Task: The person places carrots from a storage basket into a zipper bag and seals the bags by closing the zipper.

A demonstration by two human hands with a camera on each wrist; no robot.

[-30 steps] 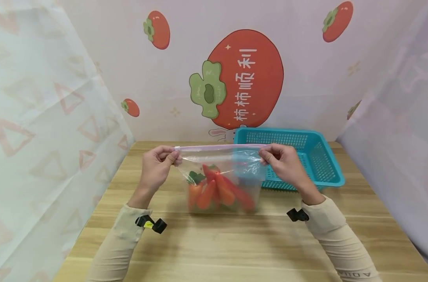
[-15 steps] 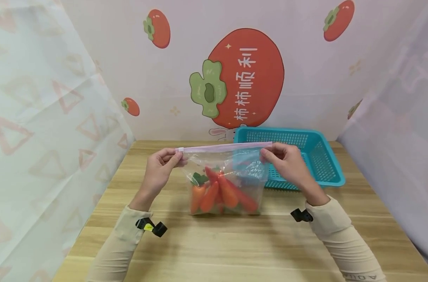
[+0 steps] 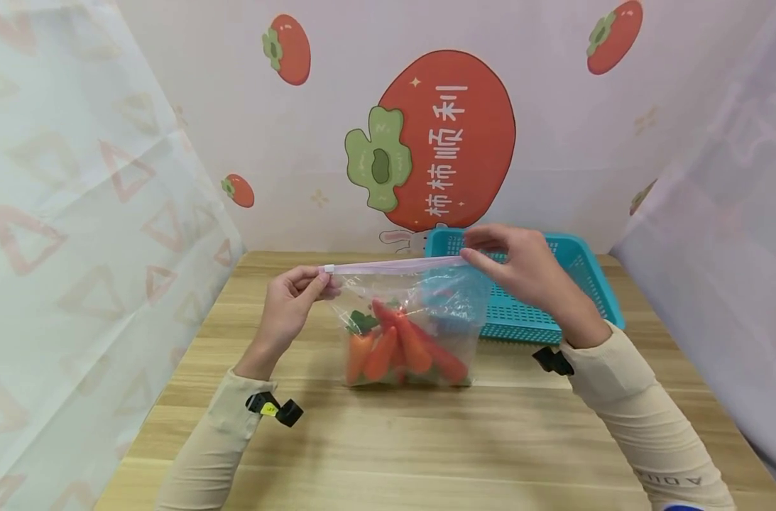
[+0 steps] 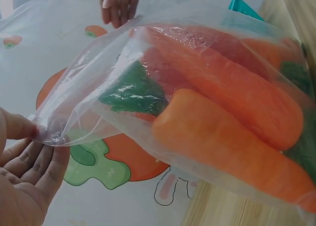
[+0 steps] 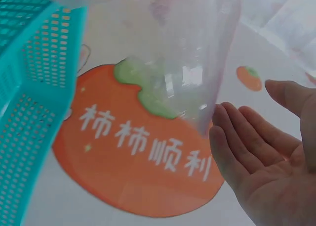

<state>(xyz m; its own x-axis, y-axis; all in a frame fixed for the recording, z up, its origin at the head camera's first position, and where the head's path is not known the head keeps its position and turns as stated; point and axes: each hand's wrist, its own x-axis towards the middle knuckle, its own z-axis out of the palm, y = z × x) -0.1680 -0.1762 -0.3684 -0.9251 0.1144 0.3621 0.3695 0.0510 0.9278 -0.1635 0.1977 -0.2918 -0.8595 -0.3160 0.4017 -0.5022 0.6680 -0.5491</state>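
Observation:
A clear zip bag [image 3: 407, 287] stands on the wooden table, its pink zip strip [image 3: 394, 267] uppermost. Through the plastic show several orange carrots [image 3: 380, 353], some with green tops, and a longer red piece [image 3: 450, 363] that may be a chili pepper. My left hand [image 3: 288, 305] pinches the bag's upper left corner, by the white slider [image 3: 328, 269]. At the upper right corner is my right hand [image 3: 522, 266]. Its fingers [image 5: 242, 132] are extended, the thumb stands apart from them, and the fingertips reach the bag's edge without gripping it.
Behind the bag to the right sits a turquoise plastic basket [image 3: 595, 277] with perforated walls, partly hidden by my right hand. A patterned cloth backdrop [image 3: 311, 142] rises at the table's back edge. Something blue [image 3: 681, 507] shows at the lower right border.
My right hand has let go of the bag's right corner, risen slightly and spread its fingers. The left hand keeps its pinch after a small shift right with the bag.

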